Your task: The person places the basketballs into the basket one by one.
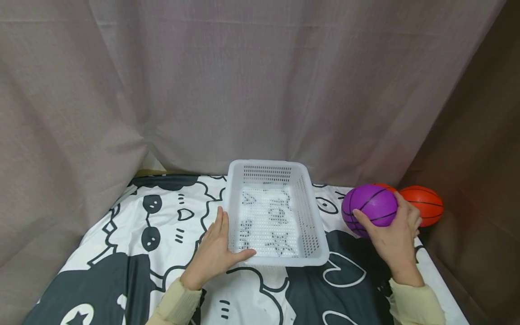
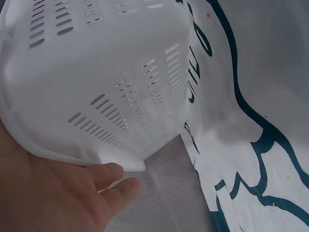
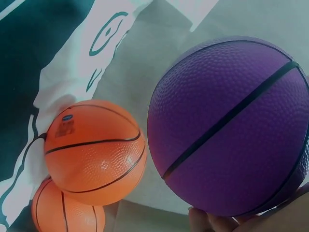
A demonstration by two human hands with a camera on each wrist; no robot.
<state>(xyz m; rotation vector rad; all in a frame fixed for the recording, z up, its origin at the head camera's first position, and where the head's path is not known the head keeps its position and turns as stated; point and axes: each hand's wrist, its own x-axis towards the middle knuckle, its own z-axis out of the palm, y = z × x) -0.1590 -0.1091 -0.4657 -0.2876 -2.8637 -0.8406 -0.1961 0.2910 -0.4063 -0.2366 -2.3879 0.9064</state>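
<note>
A white plastic basket (image 1: 321, 257) with slotted walls stands on the patterned cloth in the head view; nothing lies inside it. My left hand (image 1: 215, 253) rests against its near left corner, fingers straight along the outer side and thumb over the front rim. In the left wrist view, the fingertips (image 2: 113, 176) are right at the basket's rim. To the right, my right hand (image 1: 396, 237) holds a purple toy basketball (image 1: 365, 207), thumb on the near side. The right wrist view shows the purple ball large, with fingertips under its lower edge.
Behind the right hand are two orange balls with black lines, one (image 1: 428, 203) at the table's right edge, the other (image 1: 386, 186) mostly hidden by the purple ball. A black-and-white cartoon cloth (image 1: 174, 234) covers the table. Grey curtain (image 1: 260, 90) hangs behind and along the sides.
</note>
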